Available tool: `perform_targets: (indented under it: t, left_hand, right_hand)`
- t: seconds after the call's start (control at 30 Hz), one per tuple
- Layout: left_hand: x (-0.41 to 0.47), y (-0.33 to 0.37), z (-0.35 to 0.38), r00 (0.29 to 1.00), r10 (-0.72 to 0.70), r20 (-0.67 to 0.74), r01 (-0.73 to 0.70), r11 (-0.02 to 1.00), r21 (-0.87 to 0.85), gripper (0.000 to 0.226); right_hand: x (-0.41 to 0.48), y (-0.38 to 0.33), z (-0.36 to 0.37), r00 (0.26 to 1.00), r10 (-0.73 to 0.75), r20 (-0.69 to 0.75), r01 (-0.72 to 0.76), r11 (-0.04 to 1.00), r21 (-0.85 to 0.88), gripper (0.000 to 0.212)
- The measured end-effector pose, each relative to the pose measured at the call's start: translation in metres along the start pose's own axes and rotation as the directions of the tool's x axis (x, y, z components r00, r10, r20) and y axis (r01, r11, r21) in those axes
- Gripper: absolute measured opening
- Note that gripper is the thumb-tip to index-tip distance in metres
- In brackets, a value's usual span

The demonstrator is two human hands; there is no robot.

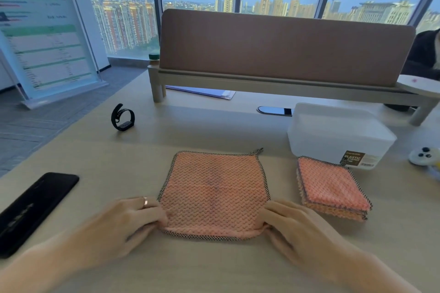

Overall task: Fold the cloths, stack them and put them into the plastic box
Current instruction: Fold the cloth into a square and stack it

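A person's left hand (133,219) and right hand (292,223) pinch the two near corners of a pink waffle-weave cloth (214,188) lying open and flat near the front edge of a pale wooden desk (214,126), the near hem just lifted and curling. Each hand is closed narrowly on its own corner, fingertips on top of the fabric; a ring shows on the left hand.

Just right of the open cloth sits a stack of folded cloths (333,188), its far corner touching the front wall of a translucent plastic box (338,133) that stands toward the desk's right edge.

The step in hand appears to be the first fold. Doing it well likely means raising both corners together, carrying them level to the far corners so the dark checked hems meet, and keeping the hanging loop (258,151) at the far right corner tucked in line. A faint cross of creases on the cloth offers a guide for the halfway line. A phone (35,207) near the left edge and a black smartwatch (122,117) further back lie well clear.
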State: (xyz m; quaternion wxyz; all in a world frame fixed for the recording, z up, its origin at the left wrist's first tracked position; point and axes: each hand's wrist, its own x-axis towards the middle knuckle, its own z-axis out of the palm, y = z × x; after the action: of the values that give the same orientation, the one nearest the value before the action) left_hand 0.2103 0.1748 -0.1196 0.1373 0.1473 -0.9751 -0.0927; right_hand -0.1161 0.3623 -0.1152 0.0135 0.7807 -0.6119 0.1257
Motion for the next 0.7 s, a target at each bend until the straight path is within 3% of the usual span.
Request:
perform_targets:
  t: [0.1,0.23,0.3,0.47,0.57,0.7]
  left_hand:
    - [0.002,-0.003,0.004,0.998,-0.047,0.034,0.044,0.996,0.082,0.032]
    - [0.001,0.007,-0.001,0.989,-0.147,-0.021,0.144,0.984,-0.107,0.016]
    - [-0.007,0.012,-0.004,0.979,-0.184,-0.083,0.17,0.974,-0.147,0.011]
    - [-0.008,0.033,-0.028,0.958,-0.248,-0.148,0.208,0.948,-0.24,0.026]
    - [0.025,0.022,-0.043,0.892,-0.373,-0.254,0.29,0.905,-0.311,0.008]
    - [0.076,-0.013,-0.036,0.81,-0.516,-0.278,0.401,0.833,-0.38,0.006]
  right_hand:
    - [0.005,0.002,0.002,1.0,0.012,0.013,-0.011,0.998,-0.07,0.037]
    - [0.002,0.003,0.002,0.998,0.051,0.031,-0.051,0.999,0.002,0.047]
    - [-0.006,0.003,-0.001,0.997,0.067,0.029,-0.069,0.995,0.071,0.041]
    - [-0.013,-0.008,-0.026,0.984,0.129,-0.12,-0.098,0.967,0.236,0.01]
    - [0.019,-0.004,-0.047,0.938,0.274,-0.21,-0.209,0.935,0.287,0.014]
    - [0.074,0.028,-0.049,0.882,0.431,-0.19,-0.377,0.888,0.265,0.006]
